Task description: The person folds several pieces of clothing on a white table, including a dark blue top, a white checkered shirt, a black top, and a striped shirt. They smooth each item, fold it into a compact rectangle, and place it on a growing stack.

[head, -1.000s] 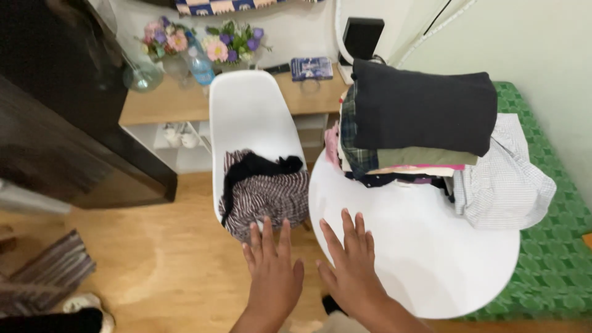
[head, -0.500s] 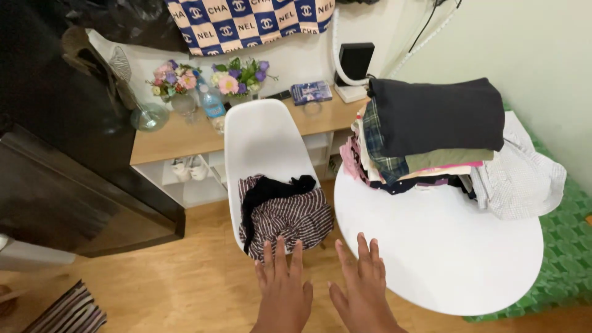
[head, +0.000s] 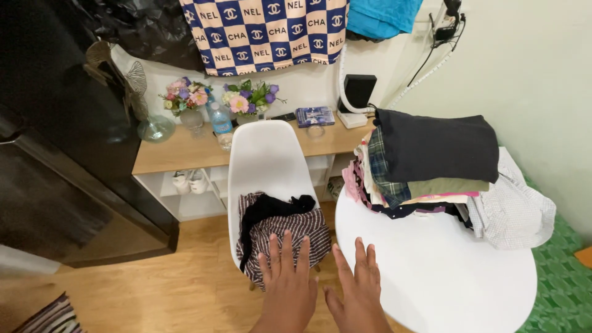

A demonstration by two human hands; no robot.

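Head view, compared with a second ago, is showing the scene shifted: the camera is sitting higher and further back, so more of the wall and the checked blue and white cloth (head: 265,31) is coming into sight, and both hands are lying lower in the picture. They are holding nothing now, just as they were holding nothing then, so no garment is being lifted yet.

Left hand (head: 287,287) is stretching forward flat, fingers spread wide and empty, with its fingertips overlapping the front edge of the striped garment (head: 280,237) heaped on the seat of the white chair (head: 265,163); whether they are actually touching the fabric or hovering just above it, I cannot tell. A black garment (head: 271,206) is lying on top of the striped one, further back on the seat, apart from the fingers.

Right hand (head: 357,290) is likewise opening flat with fingers spread and nothing held, hanging at the near rim of the round white bench (head: 431,277), in the gap between bench and chair. The pile of folded clothes (head: 425,166) is standing at the far side of the bench, well apart from this hand, with a pale checked shirt (head: 512,209) slumping beside it to the right.

Behind the chair, a wooden shelf (head: 179,154) is carrying vases of flowers (head: 191,95) and a water bottle (head: 219,120).
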